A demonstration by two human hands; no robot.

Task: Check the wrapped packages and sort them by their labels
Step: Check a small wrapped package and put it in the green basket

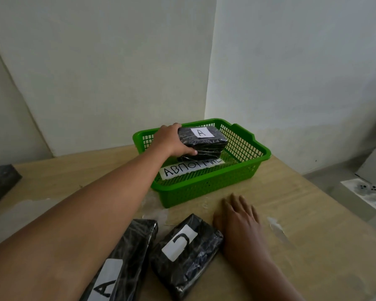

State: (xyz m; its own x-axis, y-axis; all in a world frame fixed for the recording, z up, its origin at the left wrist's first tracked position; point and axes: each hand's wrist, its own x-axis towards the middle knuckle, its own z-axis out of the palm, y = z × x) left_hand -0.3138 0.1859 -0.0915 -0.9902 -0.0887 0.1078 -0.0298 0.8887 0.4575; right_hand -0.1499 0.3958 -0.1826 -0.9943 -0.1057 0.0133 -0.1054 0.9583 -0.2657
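Two black wrapped packages sit stacked inside the green basket [243, 170] near the table's [291, 213] far edge; the left hand [172, 140] clasps the top package [201, 139], labelled A. Two more packages lie by the near edge, one marked A [126, 261], another [186, 253] touching the flat, empty right hand [239, 220].

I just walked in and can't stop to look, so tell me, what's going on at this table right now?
A person is sorting black wrapped packages. The left hand grips a package marked A on top of another package inside a green basket, which carries a handwritten paper label. The right hand rests flat on the wooden table, holding nothing. Two more packages lie near the person: another A package and one whose letter reads upside down.
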